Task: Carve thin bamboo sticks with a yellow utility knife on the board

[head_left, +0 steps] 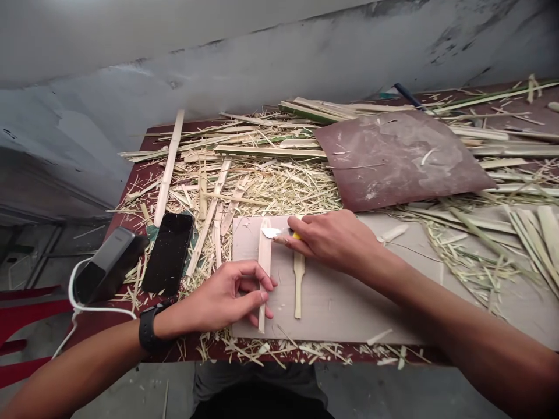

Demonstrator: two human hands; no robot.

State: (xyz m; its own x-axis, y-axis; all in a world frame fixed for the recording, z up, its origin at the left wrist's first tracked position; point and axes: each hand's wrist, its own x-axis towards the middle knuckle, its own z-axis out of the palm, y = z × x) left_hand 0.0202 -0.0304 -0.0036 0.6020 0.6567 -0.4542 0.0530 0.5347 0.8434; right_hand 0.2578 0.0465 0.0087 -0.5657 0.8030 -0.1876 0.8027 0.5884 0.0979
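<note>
My left hand [242, 294] is closed around the lower part of a pale bamboo strip [265, 250], which lies lengthwise on a flat light board [336, 308]. In my right hand [334, 238] is a utility knife [272, 232] with a bit of yellow showing at the grip. Its bright blade touches or hovers just over the strip's far end, where the bamboo looks notched; I cannot tell whether it is cutting in. A second bamboo piece [299, 285], carved with a narrow handle, rests on the board between my hands, its upper end partly hidden by my right hand.
Bamboo shavings [288, 189] and strips cover the table behind the board. A brown sheet [402, 157] lies on them at the back right. To the left are a black phone [168, 254] and a dark device [109, 265] with a white cable. A wall [244, 75] stands behind.
</note>
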